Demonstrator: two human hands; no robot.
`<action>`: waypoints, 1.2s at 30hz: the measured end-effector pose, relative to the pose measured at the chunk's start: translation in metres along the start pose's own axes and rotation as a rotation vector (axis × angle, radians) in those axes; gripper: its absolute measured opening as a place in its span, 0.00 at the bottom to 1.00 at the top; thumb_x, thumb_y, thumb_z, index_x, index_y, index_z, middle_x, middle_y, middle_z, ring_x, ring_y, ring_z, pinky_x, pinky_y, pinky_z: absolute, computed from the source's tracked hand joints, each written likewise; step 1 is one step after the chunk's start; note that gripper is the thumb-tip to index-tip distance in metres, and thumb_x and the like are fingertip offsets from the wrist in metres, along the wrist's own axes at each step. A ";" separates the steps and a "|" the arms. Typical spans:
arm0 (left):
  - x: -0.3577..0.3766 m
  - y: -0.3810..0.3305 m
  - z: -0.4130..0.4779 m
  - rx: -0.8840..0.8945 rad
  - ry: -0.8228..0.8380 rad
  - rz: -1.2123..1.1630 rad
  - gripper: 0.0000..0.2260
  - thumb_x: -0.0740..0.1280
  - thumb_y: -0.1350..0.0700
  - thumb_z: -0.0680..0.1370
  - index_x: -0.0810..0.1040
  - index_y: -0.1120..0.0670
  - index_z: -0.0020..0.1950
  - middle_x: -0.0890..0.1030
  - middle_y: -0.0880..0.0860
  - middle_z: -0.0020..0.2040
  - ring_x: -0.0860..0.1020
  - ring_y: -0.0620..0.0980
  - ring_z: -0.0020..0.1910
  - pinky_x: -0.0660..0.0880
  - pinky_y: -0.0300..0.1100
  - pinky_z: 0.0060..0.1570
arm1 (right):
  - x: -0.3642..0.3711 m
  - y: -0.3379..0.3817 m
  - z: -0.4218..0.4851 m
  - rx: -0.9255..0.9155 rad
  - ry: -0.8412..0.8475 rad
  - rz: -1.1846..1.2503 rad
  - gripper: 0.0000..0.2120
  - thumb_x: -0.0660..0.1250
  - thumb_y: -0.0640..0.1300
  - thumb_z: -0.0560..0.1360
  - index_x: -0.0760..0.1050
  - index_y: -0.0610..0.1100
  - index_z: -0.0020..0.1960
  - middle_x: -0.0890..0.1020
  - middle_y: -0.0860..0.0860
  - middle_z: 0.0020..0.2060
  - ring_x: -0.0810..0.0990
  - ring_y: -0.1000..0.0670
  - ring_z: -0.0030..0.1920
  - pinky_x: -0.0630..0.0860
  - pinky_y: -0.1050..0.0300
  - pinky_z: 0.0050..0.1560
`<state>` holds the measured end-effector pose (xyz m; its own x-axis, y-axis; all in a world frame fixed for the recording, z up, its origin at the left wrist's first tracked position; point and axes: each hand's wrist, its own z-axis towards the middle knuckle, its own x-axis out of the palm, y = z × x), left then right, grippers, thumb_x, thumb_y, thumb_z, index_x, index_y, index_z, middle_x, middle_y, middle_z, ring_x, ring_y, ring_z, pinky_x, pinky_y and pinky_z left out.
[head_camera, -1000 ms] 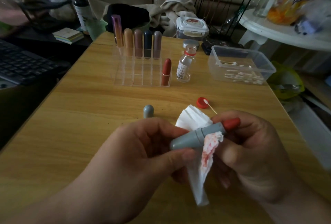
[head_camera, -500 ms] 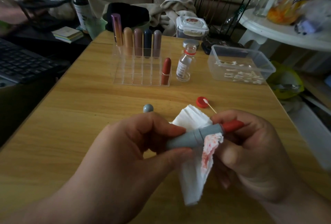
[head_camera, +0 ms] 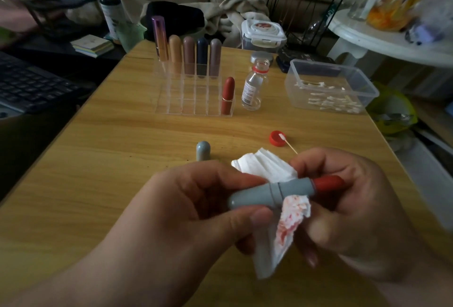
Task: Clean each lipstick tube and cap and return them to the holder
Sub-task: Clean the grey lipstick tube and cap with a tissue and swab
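your left hand (head_camera: 186,211) pinches the base of the lipstick tube (head_camera: 274,192) between thumb and fingers. your right hand (head_camera: 355,211) curls round the tissue (head_camera: 291,216) at the red tip. since a second ago the tube has levelled out, and the stained fold sits just under its collar. wiping looks unfinished. the cap (head_camera: 203,151) lies beyond your left knuckles, the holder (head_camera: 193,100) farther off.

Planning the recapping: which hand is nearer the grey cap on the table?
Left. The left hand is just this side of the grey cap; the right hand is farther, off to its right.
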<state>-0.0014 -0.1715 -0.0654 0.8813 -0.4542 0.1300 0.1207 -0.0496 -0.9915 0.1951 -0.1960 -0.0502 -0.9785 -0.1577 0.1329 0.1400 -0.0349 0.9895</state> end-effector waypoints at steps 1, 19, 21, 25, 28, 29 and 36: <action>0.002 -0.001 -0.002 0.068 -0.066 0.137 0.14 0.81 0.56 0.62 0.86 0.51 0.46 0.86 0.53 0.36 0.85 0.50 0.34 0.80 0.38 0.37 | 0.000 0.000 0.001 -0.004 -0.001 -0.006 0.09 0.75 0.36 0.59 0.80 0.42 0.38 0.79 0.41 0.25 0.73 0.47 0.17 0.74 0.59 0.20; -0.014 -0.008 0.008 -0.118 0.198 -0.110 0.12 0.73 0.52 0.72 0.85 0.56 0.51 0.85 0.60 0.42 0.82 0.56 0.37 0.80 0.45 0.40 | -0.005 0.005 -0.001 -0.076 0.019 -0.080 0.08 0.75 0.36 0.60 0.80 0.42 0.38 0.79 0.43 0.24 0.73 0.49 0.17 0.74 0.58 0.20; -0.014 -0.007 0.010 -0.196 0.262 -0.203 0.12 0.71 0.52 0.74 0.84 0.59 0.52 0.83 0.61 0.40 0.81 0.56 0.34 0.79 0.45 0.38 | -0.006 0.004 -0.001 -0.067 0.032 -0.059 0.11 0.78 0.36 0.58 0.80 0.41 0.39 0.79 0.42 0.25 0.72 0.49 0.17 0.74 0.58 0.20; -0.010 0.000 0.005 0.027 0.031 0.059 0.11 0.80 0.55 0.65 0.86 0.51 0.46 0.86 0.56 0.42 0.85 0.52 0.37 0.82 0.42 0.40 | -0.006 0.006 -0.001 -0.047 0.068 -0.039 0.23 0.85 0.49 0.52 0.81 0.42 0.40 0.79 0.42 0.26 0.72 0.49 0.18 0.74 0.59 0.21; -0.007 -0.002 -0.001 0.250 -0.087 0.315 0.14 0.79 0.52 0.63 0.86 0.45 0.48 0.87 0.50 0.45 0.86 0.49 0.44 0.81 0.38 0.46 | -0.008 0.007 -0.001 -0.066 0.045 -0.084 0.21 0.84 0.45 0.50 0.81 0.41 0.40 0.80 0.43 0.27 0.73 0.50 0.20 0.73 0.60 0.22; -0.008 -0.004 -0.001 0.226 -0.074 0.313 0.13 0.78 0.51 0.65 0.86 0.44 0.48 0.87 0.50 0.45 0.86 0.49 0.44 0.81 0.38 0.46 | -0.009 0.007 -0.002 -0.077 0.027 -0.114 0.18 0.82 0.42 0.51 0.81 0.42 0.39 0.80 0.43 0.27 0.73 0.49 0.21 0.73 0.60 0.22; -0.015 -0.003 0.007 0.001 0.084 0.079 0.12 0.77 0.50 0.65 0.87 0.50 0.47 0.86 0.55 0.41 0.84 0.51 0.37 0.81 0.41 0.41 | -0.007 0.001 -0.004 -0.114 -0.012 -0.143 0.11 0.75 0.37 0.57 0.81 0.45 0.38 0.79 0.44 0.27 0.73 0.48 0.20 0.74 0.59 0.23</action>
<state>-0.0119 -0.1578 -0.0642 0.8465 -0.5301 0.0502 0.0531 -0.0097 -0.9985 0.2027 -0.1990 -0.0506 -0.9913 -0.1311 -0.0069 0.0153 -0.1676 0.9857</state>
